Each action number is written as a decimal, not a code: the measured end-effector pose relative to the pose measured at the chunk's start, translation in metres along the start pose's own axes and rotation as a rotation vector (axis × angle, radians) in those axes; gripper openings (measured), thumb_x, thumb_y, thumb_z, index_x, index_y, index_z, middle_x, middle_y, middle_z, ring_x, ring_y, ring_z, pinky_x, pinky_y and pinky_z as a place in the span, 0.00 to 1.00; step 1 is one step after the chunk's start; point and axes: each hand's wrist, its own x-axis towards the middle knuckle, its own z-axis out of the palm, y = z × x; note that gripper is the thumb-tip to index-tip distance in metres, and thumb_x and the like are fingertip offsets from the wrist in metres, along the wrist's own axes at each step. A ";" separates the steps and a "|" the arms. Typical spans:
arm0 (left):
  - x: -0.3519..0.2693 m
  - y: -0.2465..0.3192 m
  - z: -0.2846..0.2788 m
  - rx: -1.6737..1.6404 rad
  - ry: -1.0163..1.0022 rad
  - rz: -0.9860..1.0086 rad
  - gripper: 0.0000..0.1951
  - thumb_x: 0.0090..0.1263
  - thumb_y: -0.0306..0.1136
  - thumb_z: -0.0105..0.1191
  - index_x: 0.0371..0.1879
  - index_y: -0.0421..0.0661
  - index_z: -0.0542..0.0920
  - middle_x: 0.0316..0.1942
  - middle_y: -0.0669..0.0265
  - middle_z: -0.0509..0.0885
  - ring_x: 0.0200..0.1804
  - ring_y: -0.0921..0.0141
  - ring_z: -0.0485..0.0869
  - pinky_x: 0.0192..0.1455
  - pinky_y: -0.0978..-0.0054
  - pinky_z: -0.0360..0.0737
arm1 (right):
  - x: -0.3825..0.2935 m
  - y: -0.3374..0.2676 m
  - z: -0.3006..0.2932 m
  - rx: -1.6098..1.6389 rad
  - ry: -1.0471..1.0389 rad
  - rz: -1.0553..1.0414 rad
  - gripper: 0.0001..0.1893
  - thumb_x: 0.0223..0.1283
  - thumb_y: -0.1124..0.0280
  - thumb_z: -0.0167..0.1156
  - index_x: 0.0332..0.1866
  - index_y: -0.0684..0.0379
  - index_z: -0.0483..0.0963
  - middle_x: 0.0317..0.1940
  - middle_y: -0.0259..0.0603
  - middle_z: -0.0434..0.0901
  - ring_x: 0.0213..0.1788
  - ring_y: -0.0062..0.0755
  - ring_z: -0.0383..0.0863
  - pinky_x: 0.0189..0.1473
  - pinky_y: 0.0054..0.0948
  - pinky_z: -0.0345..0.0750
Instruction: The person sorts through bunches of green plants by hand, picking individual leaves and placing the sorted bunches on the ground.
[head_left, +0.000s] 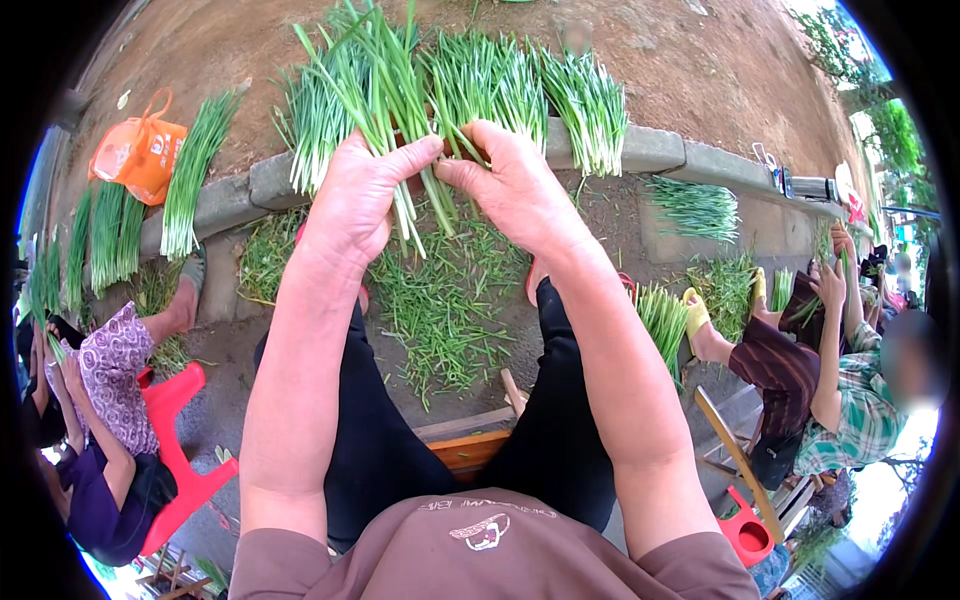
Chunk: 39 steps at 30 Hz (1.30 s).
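Note:
My left hand (358, 199) is closed around a loose bunch of garlic chives (391, 82), their green leaves pointing away from me and pale stem ends hanging below the palm. Close beside it, my right hand (506, 180) pinches a few chive stalks between thumb and fingers; exactly how many is hidden. Both thumbs nearly meet over the stems. Beyond my hands, sorted chives (484, 82) lie in bundles across a stone kerb (656, 152), with another bundle (589, 112) at their right end. Trimmed chive scraps (442, 307) litter the ground between my feet.
An orange bag (142, 154) and more chive bundles (196, 176) line the kerb at left. A seated person (112, 375) is on a red plastic chair (172, 450) there. At right, another seated person (847, 405) handles stalks near a standing chive bundle (661, 322).

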 end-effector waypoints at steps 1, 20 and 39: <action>0.000 0.000 -0.001 0.022 0.001 0.003 0.15 0.60 0.23 0.59 0.47 0.40 0.74 0.38 0.64 0.80 0.38 0.71 0.80 0.43 0.73 0.79 | 0.001 0.002 0.000 0.049 0.015 0.037 0.12 0.58 0.67 0.56 0.38 0.69 0.73 0.25 0.47 0.78 0.27 0.35 0.76 0.32 0.35 0.73; 0.004 0.003 -0.017 -0.184 0.097 -0.047 0.14 0.61 0.24 0.58 0.45 0.43 0.75 0.39 0.63 0.81 0.39 0.68 0.81 0.41 0.66 0.81 | 0.015 -0.005 0.016 0.062 0.040 0.022 0.17 0.57 0.61 0.58 0.35 0.70 0.70 0.26 0.53 0.76 0.30 0.39 0.77 0.36 0.37 0.73; 0.005 0.001 -0.014 -0.135 0.054 -0.081 0.12 0.62 0.26 0.57 0.45 0.42 0.78 0.39 0.66 0.82 0.39 0.73 0.80 0.42 0.73 0.80 | 0.015 -0.002 0.012 0.403 -0.036 0.040 0.17 0.56 0.61 0.62 0.43 0.65 0.74 0.28 0.33 0.77 0.29 0.19 0.73 0.33 0.22 0.72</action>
